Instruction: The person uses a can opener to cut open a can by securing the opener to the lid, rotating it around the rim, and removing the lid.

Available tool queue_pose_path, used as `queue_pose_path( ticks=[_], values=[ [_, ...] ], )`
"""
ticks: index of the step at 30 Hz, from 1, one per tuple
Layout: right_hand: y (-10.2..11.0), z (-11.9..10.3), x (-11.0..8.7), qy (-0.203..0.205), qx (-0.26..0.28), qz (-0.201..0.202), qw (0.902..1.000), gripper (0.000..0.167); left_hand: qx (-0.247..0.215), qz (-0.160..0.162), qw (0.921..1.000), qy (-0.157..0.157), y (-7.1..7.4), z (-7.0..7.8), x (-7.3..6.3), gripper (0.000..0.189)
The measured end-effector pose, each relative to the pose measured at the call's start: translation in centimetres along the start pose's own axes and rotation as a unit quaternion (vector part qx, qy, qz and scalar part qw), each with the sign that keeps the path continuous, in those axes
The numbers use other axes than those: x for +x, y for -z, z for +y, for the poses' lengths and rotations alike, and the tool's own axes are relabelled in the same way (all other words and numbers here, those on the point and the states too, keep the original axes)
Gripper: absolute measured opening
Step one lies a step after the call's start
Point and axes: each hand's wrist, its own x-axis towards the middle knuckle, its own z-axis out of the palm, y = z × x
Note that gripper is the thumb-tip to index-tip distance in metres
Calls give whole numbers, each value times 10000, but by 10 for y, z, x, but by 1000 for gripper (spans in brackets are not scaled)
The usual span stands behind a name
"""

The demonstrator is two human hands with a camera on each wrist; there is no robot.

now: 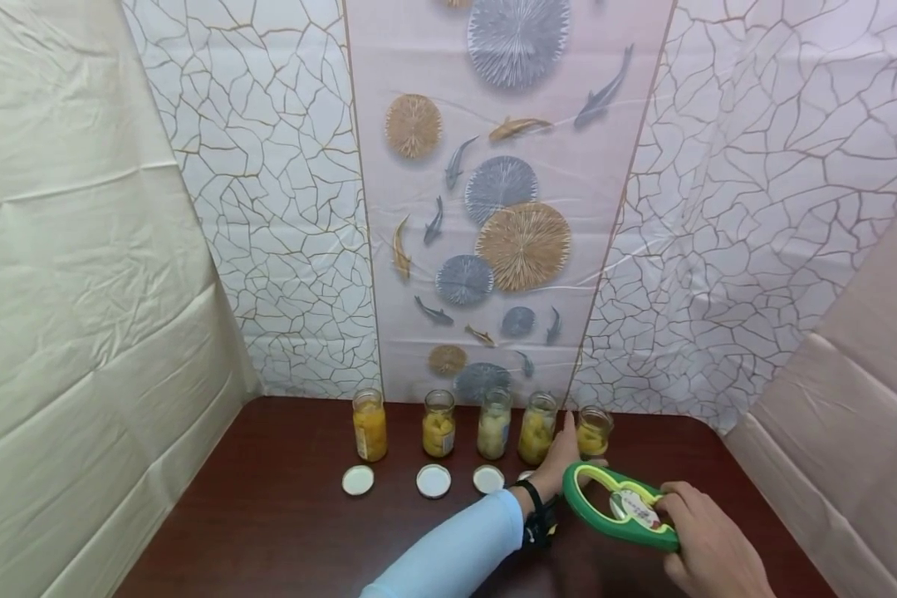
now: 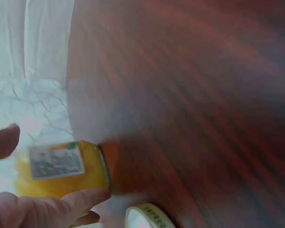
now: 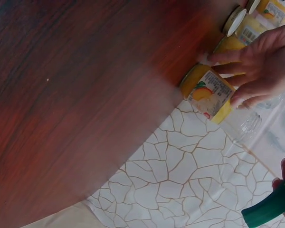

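My left hand [image 1: 559, 458] reaches to the rightmost glass jar [image 1: 594, 433], which holds yellow fruit and stands without a lid. In the right wrist view the fingers of that left hand [image 3: 263, 66] are stretched out, with fingertips right at the labelled jar [image 3: 210, 95]. The left wrist view shows the jar [image 2: 61, 168] between thumb and fingers, with a gap on the thumb side. My right hand [image 1: 713, 540] grips a green jar opener [image 1: 613, 536] with yellow-lined openings, raised above the table's right side. Only part of the opener [image 3: 268, 209] shows in the right wrist view.
To the left stand more lidless jars of fruit, among them an orange-filled jar [image 1: 370, 428] and a pale-filled jar [image 1: 493, 428]. White lids, such as the leftmost lid [image 1: 358, 480], lie before them on the dark red table [image 1: 269, 515]. A patterned cloth [image 1: 299, 249] hangs behind.
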Motion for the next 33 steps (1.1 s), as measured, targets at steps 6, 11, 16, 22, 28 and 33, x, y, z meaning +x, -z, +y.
queue_pose_path(
  ticks=[6,11,16,22,28,33],
  values=[
    [1,-1,2,-182,-16,-251,9995,51,487,-635,9966,-185,34,13,-38,73],
    [1,-3,7,-153,-20,-263,9995,51,-39,-1163,9928,-282,79,32,-87,43],
    [-1,-4,9,59,31,-41,10000,51,-477,-1232,9902,-443,108,23,-125,41],
    [-5,-7,10,231,126,45,9996,51,-927,-785,9912,-530,121,12,-158,34],
    [-8,-10,11,288,133,-23,9995,52,-1236,-564,9895,-490,122,9,-171,28],
    [-10,-13,13,282,148,1,9995,52,-1445,-437,9871,-525,117,10,-172,25]
  ],
)
